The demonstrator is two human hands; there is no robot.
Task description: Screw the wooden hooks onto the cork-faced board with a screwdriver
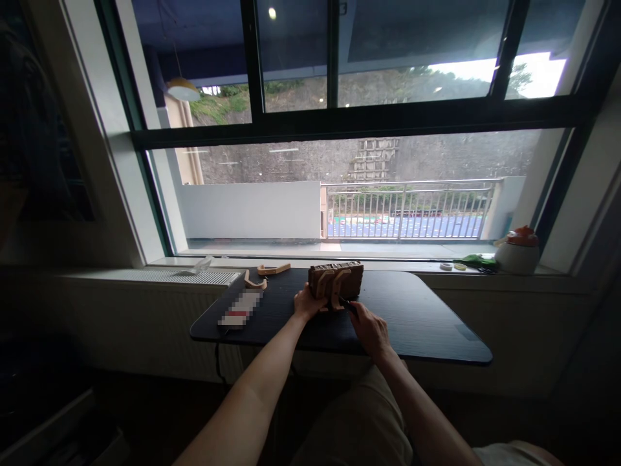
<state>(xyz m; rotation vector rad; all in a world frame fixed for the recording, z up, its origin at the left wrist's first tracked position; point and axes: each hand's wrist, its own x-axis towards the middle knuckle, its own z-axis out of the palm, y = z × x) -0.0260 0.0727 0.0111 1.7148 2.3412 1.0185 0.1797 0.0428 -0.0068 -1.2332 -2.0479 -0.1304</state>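
A brown box-shaped piece (356, 283) with a ridged top edge stands upright on the dark table (417, 323). Two curved wooden brackets (341, 281) sit against its near face. At its lower left, my left hand (305, 303) is closed around the box's edge and the foot of a bracket; the exact grip is partly hidden. My right hand (371, 329) is wrapped round a slim black screwdriver-like tool (348, 305), whose front end points at the lower part of the right bracket. Whether the tip touches the wood is too small to tell.
Two loose wooden pieces, a long one (274, 268) and a curved one (254, 282), lie at the table's back left. Nearby is a pixelated flat packet (241, 310). A white pot with an orange top (519, 251) and small rings (446, 266) stand on the windowsill.
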